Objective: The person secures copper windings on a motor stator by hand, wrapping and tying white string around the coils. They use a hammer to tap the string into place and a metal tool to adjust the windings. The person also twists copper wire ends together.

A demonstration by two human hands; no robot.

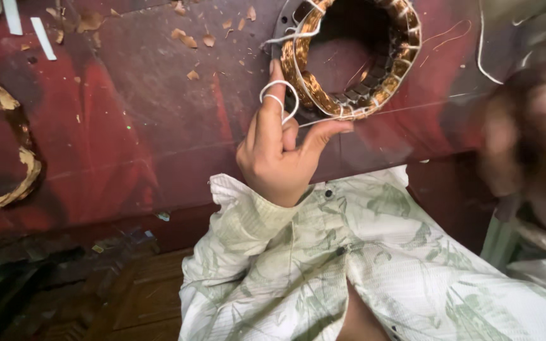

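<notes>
Fingers (pixel 272 120) of the left hand (pixel 279 155) are curling, white lacing cord (pixel 284 95) looped round 1, beside the copper-wound stator (pixel 355 60) at 1 o'clock; the blurred right hand (pixel 526 145) is unreadable. Overtightening could snap the cord.

Glossy copper wire is gleaming on the metal stator ring (pixel 355 57); thin white cord (pixel 279 95) is looking smooth; the worn red table (pixel 127 126) is showing matt, scuffed paint.

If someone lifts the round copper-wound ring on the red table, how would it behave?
The copper-wound ring is probably stiff and heavy for its size, since it looks like a metal core packed with wire. Lying flat, it should not roll. The white thread looped round the left hand would likely flop and tug.
</notes>
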